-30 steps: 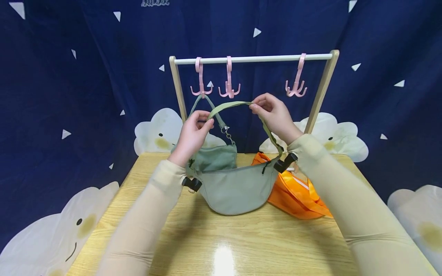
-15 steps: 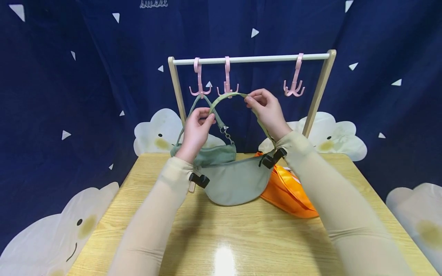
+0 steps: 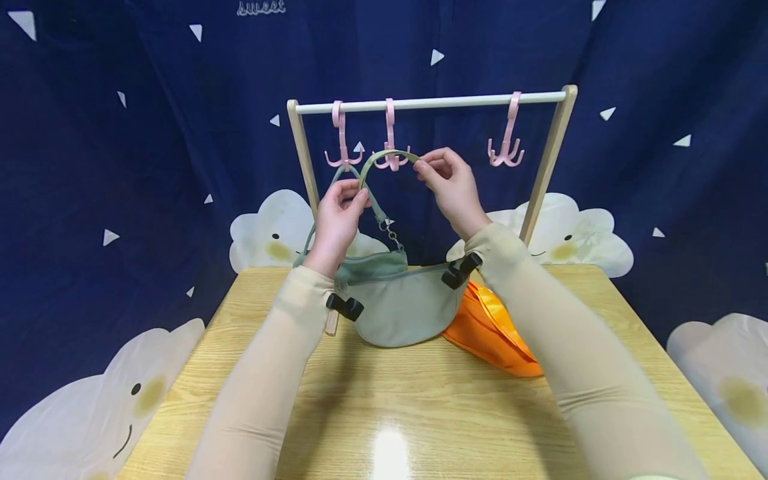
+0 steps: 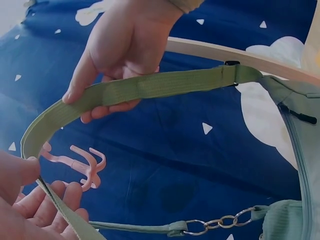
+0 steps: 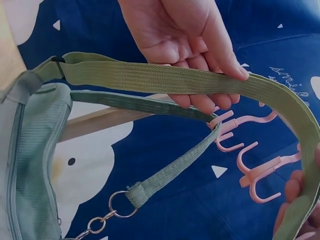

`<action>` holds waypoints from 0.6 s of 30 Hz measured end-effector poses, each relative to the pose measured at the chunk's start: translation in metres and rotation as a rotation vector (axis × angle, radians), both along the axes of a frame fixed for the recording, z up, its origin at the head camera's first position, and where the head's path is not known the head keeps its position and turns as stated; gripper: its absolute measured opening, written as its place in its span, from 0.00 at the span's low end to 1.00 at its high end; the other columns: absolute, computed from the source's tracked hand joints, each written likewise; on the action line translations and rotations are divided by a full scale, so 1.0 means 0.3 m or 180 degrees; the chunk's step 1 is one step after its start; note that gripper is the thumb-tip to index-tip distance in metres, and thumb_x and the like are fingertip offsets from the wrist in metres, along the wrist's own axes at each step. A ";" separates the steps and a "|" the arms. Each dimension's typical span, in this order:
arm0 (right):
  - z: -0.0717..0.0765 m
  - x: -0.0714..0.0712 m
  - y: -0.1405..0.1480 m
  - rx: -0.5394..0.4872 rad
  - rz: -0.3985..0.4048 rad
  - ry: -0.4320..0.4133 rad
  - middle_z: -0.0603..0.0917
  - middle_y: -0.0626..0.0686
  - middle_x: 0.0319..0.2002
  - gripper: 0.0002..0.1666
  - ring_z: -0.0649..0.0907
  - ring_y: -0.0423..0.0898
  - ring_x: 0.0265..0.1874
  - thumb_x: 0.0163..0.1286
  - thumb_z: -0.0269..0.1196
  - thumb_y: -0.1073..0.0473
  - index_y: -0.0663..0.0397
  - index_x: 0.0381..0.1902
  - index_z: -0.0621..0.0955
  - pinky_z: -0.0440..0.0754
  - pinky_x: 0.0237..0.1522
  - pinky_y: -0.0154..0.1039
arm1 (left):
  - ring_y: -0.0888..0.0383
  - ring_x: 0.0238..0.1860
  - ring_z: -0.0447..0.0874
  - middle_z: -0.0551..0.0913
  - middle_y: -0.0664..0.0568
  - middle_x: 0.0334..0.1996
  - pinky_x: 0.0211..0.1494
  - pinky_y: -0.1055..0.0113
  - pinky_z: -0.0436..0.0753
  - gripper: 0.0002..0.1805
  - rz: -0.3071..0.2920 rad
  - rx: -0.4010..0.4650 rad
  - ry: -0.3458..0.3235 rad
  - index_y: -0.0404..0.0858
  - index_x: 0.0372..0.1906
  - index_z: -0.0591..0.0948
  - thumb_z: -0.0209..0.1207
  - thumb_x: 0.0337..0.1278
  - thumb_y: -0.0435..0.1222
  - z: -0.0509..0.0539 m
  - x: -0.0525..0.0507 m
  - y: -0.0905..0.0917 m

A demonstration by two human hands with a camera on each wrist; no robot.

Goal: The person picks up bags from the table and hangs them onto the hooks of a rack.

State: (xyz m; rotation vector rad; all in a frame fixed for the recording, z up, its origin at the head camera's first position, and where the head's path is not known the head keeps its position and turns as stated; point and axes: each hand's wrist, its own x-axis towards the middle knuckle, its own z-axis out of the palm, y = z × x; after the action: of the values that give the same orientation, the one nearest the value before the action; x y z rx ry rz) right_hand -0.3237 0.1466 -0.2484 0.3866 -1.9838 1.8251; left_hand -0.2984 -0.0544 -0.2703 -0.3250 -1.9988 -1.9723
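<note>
My left hand (image 3: 337,220) and right hand (image 3: 454,187) pinch a light green strap (image 3: 379,157), which arches up between them. Below hangs its grey-green bag (image 3: 403,308), above or touching the tabletop; I cannot tell which. The arch overlaps the middle pink hook (image 3: 390,127) in the head view; contact with it is not visible. In the left wrist view, the right hand's thumb presses the strap (image 4: 170,85) near the left hand (image 4: 40,205). In the right wrist view, the left hand (image 5: 185,45) has its thumb over the strap, fingers behind; the right hand (image 5: 295,205) shows at the edge.
A teal bag (image 3: 375,266) is looped on the left pink hook (image 3: 342,137). The right pink hook (image 3: 507,143) holds nothing. All hooks hang from a white bar (image 3: 450,103). An orange bag (image 3: 480,333) lies on the wooden table (image 3: 372,400), partly behind my right arm.
Both hands have moved up and slightly left in the head view, the right one more, lifting the strap and grey-green bag. The strap's arch now overlaps the middle hook.
</note>
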 end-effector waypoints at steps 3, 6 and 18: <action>0.003 -0.004 -0.005 0.0002 -0.0041 0.0046 0.86 0.46 0.39 0.05 0.83 0.43 0.43 0.75 0.65 0.60 0.52 0.45 0.81 0.81 0.58 0.41 | 0.44 0.50 0.86 0.81 0.42 0.50 0.60 0.65 0.80 0.17 -0.0022 -0.0017 -0.0054 0.29 0.62 0.75 0.57 0.75 0.33 0.008 -0.003 0.002; 0.001 -0.009 -0.007 0.0001 -0.0067 0.0075 0.86 0.45 0.38 0.04 0.83 0.42 0.41 0.75 0.65 0.60 0.52 0.44 0.81 0.81 0.55 0.38 | 0.40 0.54 0.85 0.81 0.41 0.52 0.63 0.61 0.80 0.18 -0.0034 -0.0034 -0.0086 0.30 0.63 0.75 0.57 0.75 0.34 0.012 -0.007 0.003; -0.017 -0.042 -0.010 0.0083 -0.0141 0.0102 0.85 0.50 0.39 0.05 0.82 0.42 0.41 0.77 0.63 0.59 0.53 0.45 0.80 0.79 0.53 0.37 | 0.40 0.54 0.85 0.82 0.41 0.51 0.64 0.59 0.80 0.19 0.0016 -0.0019 -0.0130 0.30 0.63 0.75 0.58 0.75 0.35 0.007 -0.029 0.009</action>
State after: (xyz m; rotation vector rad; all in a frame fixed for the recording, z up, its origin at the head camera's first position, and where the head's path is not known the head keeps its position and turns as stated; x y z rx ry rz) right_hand -0.3364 0.1437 -0.2535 0.3745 -1.9805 1.7569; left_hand -0.3070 -0.0519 -0.2683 -0.2832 -2.0286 -1.9857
